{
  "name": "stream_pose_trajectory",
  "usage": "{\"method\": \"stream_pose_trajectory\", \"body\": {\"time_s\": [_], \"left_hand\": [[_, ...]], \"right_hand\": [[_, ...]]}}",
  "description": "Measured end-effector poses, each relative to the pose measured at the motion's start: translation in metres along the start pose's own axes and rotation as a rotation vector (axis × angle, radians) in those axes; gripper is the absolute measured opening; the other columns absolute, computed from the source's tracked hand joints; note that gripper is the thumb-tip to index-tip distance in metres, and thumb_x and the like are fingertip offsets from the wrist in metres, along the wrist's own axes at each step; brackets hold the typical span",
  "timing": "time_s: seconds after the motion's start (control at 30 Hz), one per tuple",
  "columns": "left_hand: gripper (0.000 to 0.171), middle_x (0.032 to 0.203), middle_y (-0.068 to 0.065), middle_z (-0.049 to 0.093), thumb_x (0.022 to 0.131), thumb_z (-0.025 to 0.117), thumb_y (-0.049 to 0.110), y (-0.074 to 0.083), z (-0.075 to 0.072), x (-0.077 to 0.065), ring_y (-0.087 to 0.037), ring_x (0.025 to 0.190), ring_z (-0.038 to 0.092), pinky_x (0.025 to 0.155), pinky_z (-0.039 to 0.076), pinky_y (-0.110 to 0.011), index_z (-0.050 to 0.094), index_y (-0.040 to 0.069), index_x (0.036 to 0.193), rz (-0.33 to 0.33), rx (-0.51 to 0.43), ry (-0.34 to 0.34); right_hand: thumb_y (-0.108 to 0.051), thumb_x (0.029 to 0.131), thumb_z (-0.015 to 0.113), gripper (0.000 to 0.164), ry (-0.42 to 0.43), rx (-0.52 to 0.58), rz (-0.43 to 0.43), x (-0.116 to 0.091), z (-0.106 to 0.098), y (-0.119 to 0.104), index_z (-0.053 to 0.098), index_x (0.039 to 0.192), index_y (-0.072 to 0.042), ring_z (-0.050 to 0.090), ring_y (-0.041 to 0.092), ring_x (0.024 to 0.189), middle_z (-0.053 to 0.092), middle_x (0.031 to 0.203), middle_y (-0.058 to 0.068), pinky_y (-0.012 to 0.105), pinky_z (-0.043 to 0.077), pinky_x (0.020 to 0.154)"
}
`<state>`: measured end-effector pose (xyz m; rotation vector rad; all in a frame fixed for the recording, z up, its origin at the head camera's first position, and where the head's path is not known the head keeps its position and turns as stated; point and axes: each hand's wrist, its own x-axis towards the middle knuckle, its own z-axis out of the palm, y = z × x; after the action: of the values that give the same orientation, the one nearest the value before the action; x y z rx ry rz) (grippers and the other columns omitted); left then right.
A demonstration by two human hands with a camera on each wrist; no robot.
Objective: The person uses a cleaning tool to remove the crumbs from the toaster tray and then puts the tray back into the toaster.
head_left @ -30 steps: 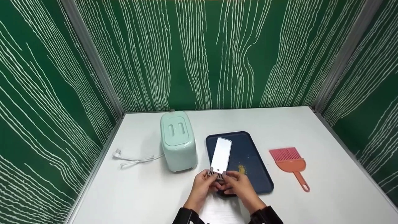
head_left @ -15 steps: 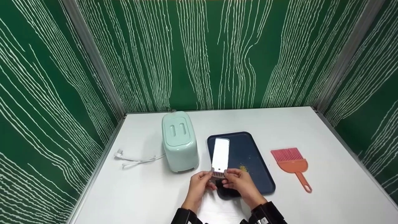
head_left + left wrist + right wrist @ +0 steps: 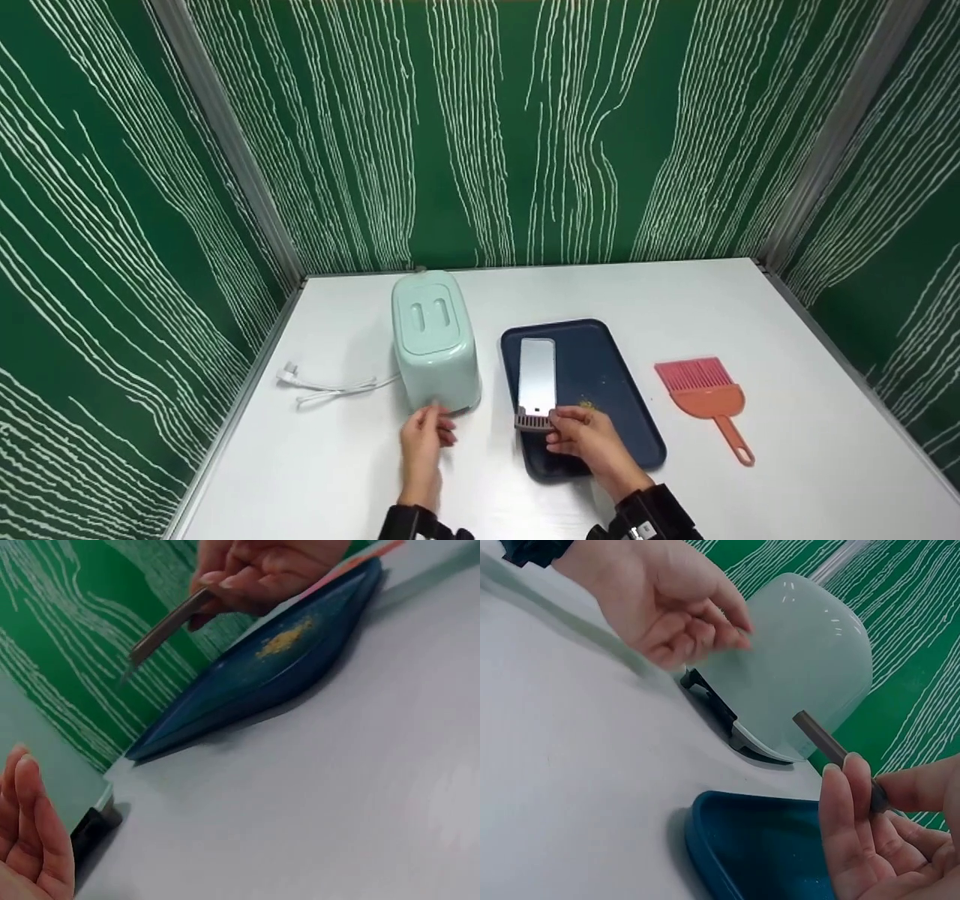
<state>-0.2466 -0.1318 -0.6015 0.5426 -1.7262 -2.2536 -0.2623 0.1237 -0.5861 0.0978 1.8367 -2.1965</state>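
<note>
My right hand [image 3: 592, 442] pinches the slotted grey end of a toaster crumb tray [image 3: 538, 371], a long shiny metal plate held out over the dark blue serving tray [image 3: 615, 367]. The left wrist view shows the crumb tray [image 3: 166, 628] edge-on, raised above the serving tray [image 3: 225, 694]. Yellow crumbs [image 3: 285, 637] lie on the serving tray. My left hand [image 3: 424, 442] holds nothing, its fingers loosely bent right by the lower front of the mint-green toaster [image 3: 439, 375]. In the right wrist view a black part [image 3: 712, 705] shows at the base of the toaster [image 3: 802, 652].
A white power cord [image 3: 337, 388] runs left from the toaster across the white table [image 3: 300, 465]. To the right of the serving tray lies a small orange brush [image 3: 705, 397] with pink bristles. Green walls [image 3: 465, 135] with pale lines enclose the table.
My left hand has let go of the crumb tray and moved left to the toaster's lower front. My right hand alone now holds the crumb tray, near the same spot.
</note>
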Motion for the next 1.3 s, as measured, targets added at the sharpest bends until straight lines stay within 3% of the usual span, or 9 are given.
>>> {"method": "stream_pose_trajectory", "body": {"time_s": [0.13,0.3,0.37,0.47,0.57,0.67,0.8,0.93,1.3], "left_hand": [[0.033,0.064,-0.003,0.055,0.102,0.055,0.024,0.021,-0.020,0.017,-0.012,0.049,0.051,0.049,0.048,-0.024,0.063,-0.006,0.093,0.054,-0.037,0.130],[0.029,0.070,-0.004,0.053,0.099,0.059,0.029,0.061,-0.027,0.042,-0.014,0.059,0.051,0.054,0.046,-0.023,0.057,0.003,0.088,0.142,0.051,0.183],[0.027,0.083,-0.006,0.055,0.098,0.061,0.031,0.076,-0.023,0.051,-0.018,0.072,0.054,0.062,0.047,-0.025,0.056,0.005,0.094,0.158,0.124,0.169],[0.040,0.112,-0.011,0.054,0.097,0.062,0.037,0.099,-0.011,0.066,-0.024,0.099,0.054,0.080,0.050,-0.031,0.055,0.005,0.120,0.137,0.253,0.123],[0.065,0.138,-0.015,0.040,0.094,0.062,0.045,0.117,0.000,0.081,-0.030,0.123,0.046,0.101,0.045,-0.041,0.040,0.009,0.144,0.087,0.392,0.054],[0.084,0.154,-0.017,0.024,0.092,0.059,0.056,0.130,0.009,0.094,-0.035,0.141,0.030,0.114,0.032,-0.047,0.023,0.014,0.155,0.017,0.526,-0.018],[0.094,0.162,-0.019,0.008,0.092,0.053,0.062,0.136,0.015,0.107,-0.035,0.149,0.011,0.120,0.018,-0.050,0.007,0.014,0.159,-0.091,0.606,-0.107],[0.095,0.164,-0.018,0.004,0.095,0.051,0.059,0.135,0.014,0.113,-0.032,0.150,0.008,0.121,0.015,-0.048,0.000,0.011,0.158,-0.185,0.582,-0.128],[0.080,0.156,-0.016,0.028,0.098,0.050,0.054,0.130,0.015,0.116,-0.033,0.143,0.030,0.116,0.028,-0.051,0.016,0.011,0.157,-0.202,0.512,-0.162]], "right_hand": [[-0.010,0.095,0.063,0.045,-0.020,-0.010,0.009,-0.003,-0.005,-0.002,0.047,0.127,0.018,0.064,0.016,0.074,0.063,0.094,0.013,0.031,0.060,0.071],[-0.010,0.096,0.062,0.046,-0.061,-0.031,0.013,-0.005,-0.009,-0.002,0.046,0.128,0.019,0.065,0.016,0.074,0.063,0.095,0.013,0.032,0.060,0.072],[-0.010,0.096,0.062,0.045,-0.072,-0.038,0.017,-0.005,-0.009,-0.001,0.047,0.127,0.019,0.065,0.016,0.074,0.063,0.095,0.014,0.032,0.060,0.073],[-0.012,0.095,0.064,0.046,-0.077,-0.045,0.021,-0.005,-0.009,-0.001,0.048,0.127,0.018,0.065,0.017,0.075,0.063,0.097,0.014,0.032,0.060,0.073],[-0.013,0.095,0.064,0.046,-0.086,-0.043,0.018,-0.006,-0.009,-0.001,0.048,0.126,0.018,0.065,0.017,0.075,0.063,0.097,0.013,0.032,0.060,0.073],[-0.012,0.095,0.064,0.045,-0.102,-0.039,0.019,-0.006,-0.008,-0.001,0.049,0.126,0.018,0.065,0.016,0.075,0.064,0.098,0.014,0.033,0.060,0.073],[-0.012,0.096,0.063,0.045,-0.124,-0.050,0.025,-0.007,-0.009,-0.002,0.049,0.126,0.017,0.065,0.017,0.076,0.063,0.100,0.015,0.034,0.060,0.075],[-0.015,0.096,0.064,0.048,-0.148,-0.072,0.023,-0.007,-0.011,-0.004,0.047,0.127,0.017,0.064,0.018,0.078,0.062,0.105,0.016,0.036,0.060,0.076],[-0.012,0.097,0.061,0.052,-0.260,-0.086,0.038,-0.010,-0.017,-0.007,0.041,0.132,0.022,0.065,0.014,0.074,0.064,0.106,0.017,0.034,0.060,0.074]]}}
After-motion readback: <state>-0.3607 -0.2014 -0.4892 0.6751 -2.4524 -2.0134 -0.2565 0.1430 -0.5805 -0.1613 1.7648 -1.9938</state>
